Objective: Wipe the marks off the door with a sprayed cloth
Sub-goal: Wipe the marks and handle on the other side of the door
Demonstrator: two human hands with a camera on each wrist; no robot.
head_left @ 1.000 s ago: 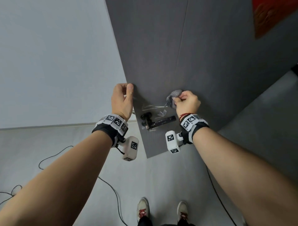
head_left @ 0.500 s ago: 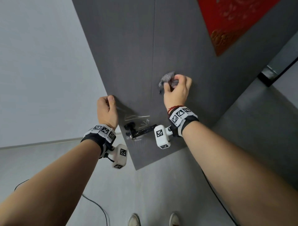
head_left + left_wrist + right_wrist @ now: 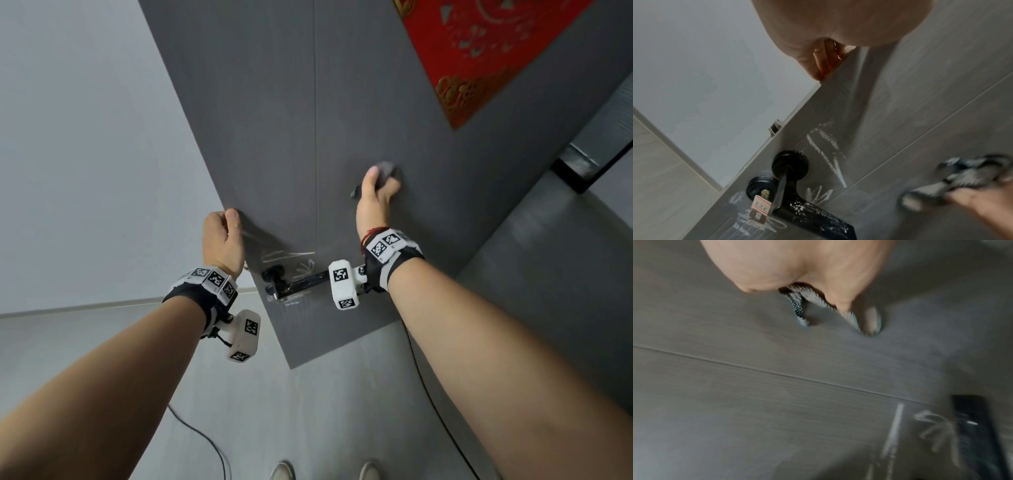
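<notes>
The fingers of the right hand [image 3: 376,202] are curled around one bunched grey cloth [image 3: 387,170], pressing it flat against the face of the grey door [image 3: 274,120] — up and to the right of the handle, well apart from the chalk. In the right wrist view the cloth [image 3: 797,306] shows a dotted weave and trails out under the thumb. The left hand [image 3: 221,240] grips the door's free edge, fingers wrapped behind it and thumb on the front face. White marks [image 3: 287,255] remain on the door: one cluster of long strokes above the handle, a small star-like scribble [image 3: 819,194] beside it, and fainter scrawls below. One black lever handle [image 3: 294,284] — speckled white — sits under them, with one key and tag [image 3: 759,207] in the lock. One red decoration [image 3: 489,51] hangs on the door higher up.
</notes>
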